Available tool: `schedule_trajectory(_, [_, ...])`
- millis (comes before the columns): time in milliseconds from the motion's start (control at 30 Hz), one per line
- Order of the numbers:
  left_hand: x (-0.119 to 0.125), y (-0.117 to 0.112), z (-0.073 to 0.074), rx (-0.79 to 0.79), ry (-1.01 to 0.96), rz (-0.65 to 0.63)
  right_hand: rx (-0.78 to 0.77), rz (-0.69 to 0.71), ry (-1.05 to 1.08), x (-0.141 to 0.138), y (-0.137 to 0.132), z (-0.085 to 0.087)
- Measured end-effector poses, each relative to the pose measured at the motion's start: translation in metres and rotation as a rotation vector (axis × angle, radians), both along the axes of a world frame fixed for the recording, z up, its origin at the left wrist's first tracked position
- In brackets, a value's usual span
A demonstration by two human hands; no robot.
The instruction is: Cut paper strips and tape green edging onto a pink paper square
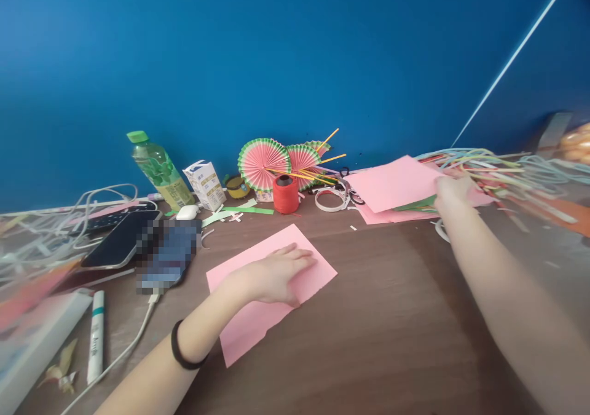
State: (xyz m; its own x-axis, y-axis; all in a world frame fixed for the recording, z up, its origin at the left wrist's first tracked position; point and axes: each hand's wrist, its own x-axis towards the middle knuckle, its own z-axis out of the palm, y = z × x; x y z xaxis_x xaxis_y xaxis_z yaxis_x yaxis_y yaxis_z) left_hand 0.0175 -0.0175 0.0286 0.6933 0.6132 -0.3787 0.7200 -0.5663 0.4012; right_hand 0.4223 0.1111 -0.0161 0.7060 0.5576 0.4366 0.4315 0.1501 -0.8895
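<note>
My left hand [281,273] rests palm down, fingers apart, on a pink sheet of paper [244,335] that lies slantwise on the desk; one edge of the sheet looks rough. At the back right, my right hand [454,190] grips the right edge of another pink sheet [391,184], tilted above a pile. Beneath it show more pink paper [373,215] and a piece of green paper [417,204]. The right fingertips are partly hidden and slightly blurred.
Folded watermelon-pattern paper fans [263,164] stand by the wall behind a red thread spool [286,195]. Leftward are a green-capped bottle [159,169], a small carton [205,185], two phones [122,240], a cable [133,341] and a marker [96,338]. Paper strips [502,166] heap at right.
</note>
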Motion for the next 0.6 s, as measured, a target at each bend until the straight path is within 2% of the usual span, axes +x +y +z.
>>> schedule_trajectory(33, [0.001, 0.000, -0.001, -0.004, -0.027, -0.031, -0.164, -0.217, 0.056, -0.006, -0.003, 0.001])
schedule_trajectory(67, [0.002, 0.000, -0.002, -0.009, -0.056, -0.062, -0.219, -0.280, 0.068, -0.014, -0.005, 0.003])
schedule_trajectory(133, [0.004, 0.000, -0.006, -0.015, -0.131, -0.121, -0.241, -0.264, 0.029, -0.034, -0.006, 0.007])
schedule_trajectory(200, [0.008, -0.001, -0.010, -0.012, -0.207, -0.163, -0.225, -0.082, -0.127, -0.059, -0.006, 0.011])
schedule_trajectory(300, [0.012, -0.001, -0.016, 0.000, -0.294, -0.177, -0.175, 0.287, -0.263, -0.104, -0.011, 0.012])
schedule_trajectory(400, [0.009, 0.009, -0.019, 0.099, -0.359, -0.077, -0.181, 0.609, -0.362, -0.151, -0.028, 0.010])
schedule_trajectory(467, [-0.001, 0.023, -0.022, 0.282, -0.362, 0.087, -0.168, 0.937, -0.521, -0.178, -0.045, 0.009])
schedule_trajectory(533, [-0.015, 0.039, -0.027, 0.509, -0.290, 0.257, -0.137, 1.122, -0.635, -0.197, -0.059, 0.007])
schedule_trajectory(600, [-0.032, 0.054, -0.034, 0.709, -0.200, 0.344, -0.138, 1.251, -0.763, -0.208, -0.070, 0.003])
